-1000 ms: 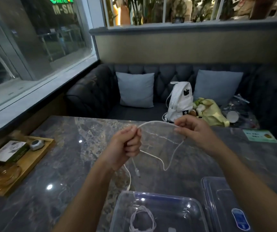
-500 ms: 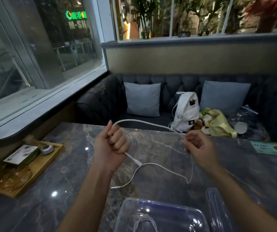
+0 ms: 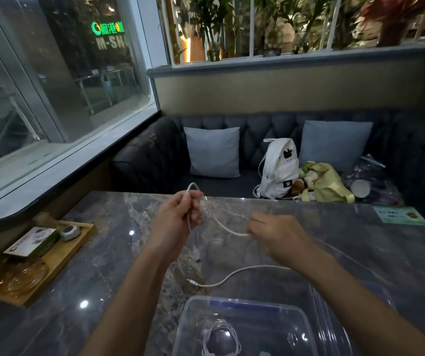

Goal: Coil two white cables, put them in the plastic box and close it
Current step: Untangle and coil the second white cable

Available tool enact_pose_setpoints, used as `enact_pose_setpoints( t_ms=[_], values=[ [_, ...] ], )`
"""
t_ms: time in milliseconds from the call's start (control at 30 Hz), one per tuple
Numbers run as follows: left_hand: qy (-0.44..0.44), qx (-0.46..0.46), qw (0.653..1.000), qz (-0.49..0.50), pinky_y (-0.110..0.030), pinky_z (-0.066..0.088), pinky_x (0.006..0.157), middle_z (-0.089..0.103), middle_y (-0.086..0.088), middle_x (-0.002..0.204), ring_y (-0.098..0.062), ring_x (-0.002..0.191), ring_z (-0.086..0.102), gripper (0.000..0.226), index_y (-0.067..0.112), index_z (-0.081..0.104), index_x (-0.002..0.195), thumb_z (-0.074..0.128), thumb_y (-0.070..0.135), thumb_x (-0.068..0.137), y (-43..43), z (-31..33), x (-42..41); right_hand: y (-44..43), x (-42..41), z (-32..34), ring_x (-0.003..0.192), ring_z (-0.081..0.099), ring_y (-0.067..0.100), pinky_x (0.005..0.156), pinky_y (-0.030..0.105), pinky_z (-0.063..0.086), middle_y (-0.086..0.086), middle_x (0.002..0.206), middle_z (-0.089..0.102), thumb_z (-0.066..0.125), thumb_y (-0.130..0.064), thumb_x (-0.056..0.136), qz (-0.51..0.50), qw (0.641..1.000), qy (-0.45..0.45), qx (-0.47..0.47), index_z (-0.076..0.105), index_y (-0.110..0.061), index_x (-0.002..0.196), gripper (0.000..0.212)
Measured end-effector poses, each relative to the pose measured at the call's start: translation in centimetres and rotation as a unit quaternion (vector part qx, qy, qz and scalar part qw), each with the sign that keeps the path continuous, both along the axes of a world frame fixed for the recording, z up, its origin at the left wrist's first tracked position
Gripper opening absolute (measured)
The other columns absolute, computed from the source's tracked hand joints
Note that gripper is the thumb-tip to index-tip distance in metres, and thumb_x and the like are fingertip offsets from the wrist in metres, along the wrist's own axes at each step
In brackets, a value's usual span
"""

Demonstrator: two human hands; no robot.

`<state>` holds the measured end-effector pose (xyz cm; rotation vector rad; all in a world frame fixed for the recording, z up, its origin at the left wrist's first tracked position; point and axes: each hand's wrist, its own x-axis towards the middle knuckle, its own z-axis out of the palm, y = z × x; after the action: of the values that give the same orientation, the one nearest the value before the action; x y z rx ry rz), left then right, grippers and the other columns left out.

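Left hand [image 3: 178, 217] is pinching a loop of white cable [image 3: 228, 228] above the table [image 3: 360, 253]. Right hand [image 3: 278, 233] is gripping its slack. Coiled cable [image 3: 220, 340] is lying in the plastic box [image 3: 301, 319].

The clear plastic box [image 3: 244, 327] is cut off by the bottom edge, as is the coiled white cable [image 3: 221, 340] inside it. The right hand [image 3: 275, 235] is motion-blurred, its fingertip grip on the loose white cable [image 3: 229, 228] unclear.

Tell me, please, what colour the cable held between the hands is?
White; the cable shows best in the head view against the dark marble table.
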<state>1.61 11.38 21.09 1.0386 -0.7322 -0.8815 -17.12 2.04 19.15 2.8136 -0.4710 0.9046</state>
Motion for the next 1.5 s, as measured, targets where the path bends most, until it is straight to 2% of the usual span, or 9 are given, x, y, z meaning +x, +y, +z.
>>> enact_pose_setpoints(
  t_ms=[200,267,333,500,667,767,1100,1233,1500],
  values=[
    [-0.094,0.079,0.987,-0.104,-0.021,0.055,0.057,0.070,-0.003,0.062,-0.013,0.057,0.067,0.028,0.006,0.060,0.085,0.036,0.016,0.098,0.7,-0.9,-1.9,2.7,0.6,2.8,0.050,0.059,0.017,0.038,0.022,0.042,0.000,0.068,0.066,0.078,-0.011,0.065,0.134,0.991,-0.003,-0.010,0.056,-0.018,0.079,0.027],
    [-0.094,0.084,0.980,-0.151,-0.021,0.054,0.056,0.070,-0.003,0.063,-0.013,0.057,0.067,0.028,0.005,0.061,0.082,0.038,0.014,0.096,1.1,-1.0,-2.7,3.2,0.7,3.9,0.054,0.060,0.018,0.043,0.023,0.041,0.002,0.070,0.066,0.069,-0.021,0.077,0.145,0.989,-0.014,-0.001,0.060,-0.015,0.079,0.011],
    [-0.087,0.087,0.974,-0.192,-0.023,0.053,0.052,0.069,-0.009,0.062,-0.017,0.052,0.065,0.027,0.003,0.061,0.082,0.040,0.014,0.095,1.5,-0.9,-3.4,3.4,0.7,4.4,0.052,0.058,0.020,0.044,0.025,0.041,0.004,0.065,0.063,0.051,-0.032,0.086,0.126,0.991,-0.030,0.017,0.064,-0.009,0.071,0.030],
    [0.039,0.034,0.966,-0.254,-0.015,0.026,0.035,0.045,-0.001,0.038,-0.006,0.028,0.031,0.026,0.007,0.055,0.075,0.039,0.023,0.089,2.3,-0.9,-4.2,3.7,0.3,4.2,0.062,0.061,0.026,0.055,0.037,0.049,0.011,0.074,0.064,0.055,-0.031,0.085,0.069,0.984,-0.077,0.144,0.063,-0.004,0.079,0.029],
    [0.090,0.036,0.946,-0.311,-0.014,0.017,0.036,0.035,0.010,0.038,-0.001,0.031,0.023,0.028,0.011,0.063,0.073,0.043,0.026,0.087,2.6,-1.5,-4.4,3.6,-0.7,3.9,0.063,0.050,-0.002,0.060,0.016,0.038,-0.001,0.079,0.060,0.067,-0.028,0.079,0.061,0.958,-0.106,0.258,0.065,-0.006,0.089,0.024],
    [0.099,0.043,0.933,-0.343,-0.015,0.018,0.035,0.036,0.011,0.039,-0.005,0.034,0.017,0.024,0.014,0.061,0.069,0.048,0.027,0.084,2.7,-1.6,-4.9,3.6,-1.4,3.7,0.060,0.059,0.011,0.060,0.034,0.048,0.008,0.068,0.069,0.065,-0.022,0.082,0.085,0.951,-0.086,0.286,0.071,-0.008,0.078,0.016],
    [0.148,0.041,0.921,-0.357,-0.017,0.015,0.034,0.038,0.013,0.038,-0.006,0.035,0.012,0.029,0.017,0.056,0.064,0.043,0.026,0.088,2.1,-1.3,-6.5,2.8,-3.3,3.2,0.057,0.057,-0.001,0.057,0.008,0.039,-0.009,0.063,0.065,0.062,-0.017,0.084,0.093,0.896,-0.129,0.415,0.073,-0.013,0.081,0.012],
    [0.111,0.076,0.922,-0.362,-0.013,0.016,0.033,0.036,0.012,0.039,0.000,0.031,0.020,0.031,0.016,0.061,0.069,0.043,0.032,0.089,2.1,-1.1,-6.5,2.5,-3.9,2.8,0.054,0.057,0.015,0.054,0.024,0.043,0.003,0.060,0.067,0.062,-0.018,0.083,0.095,0.888,-0.123,0.432,0.073,-0.007,0.079,0.016],
    [0.116,0.093,0.929,-0.339,-0.014,0.016,0.031,0.032,0.013,0.039,0.000,0.032,0.018,0.032,0.018,0.052,0.061,0.041,0.028,0.089,2.0,-0.9,-6.6,2.0,-3.8,2.5,0.059,0.059,0.007,0.056,0.015,0.044,-0.003,0.067,0.069,0.066,-0.019,0.081,0.093,0.885,-0.116,0.441,0.073,-0.020,0.089,0.011]
  ],
)
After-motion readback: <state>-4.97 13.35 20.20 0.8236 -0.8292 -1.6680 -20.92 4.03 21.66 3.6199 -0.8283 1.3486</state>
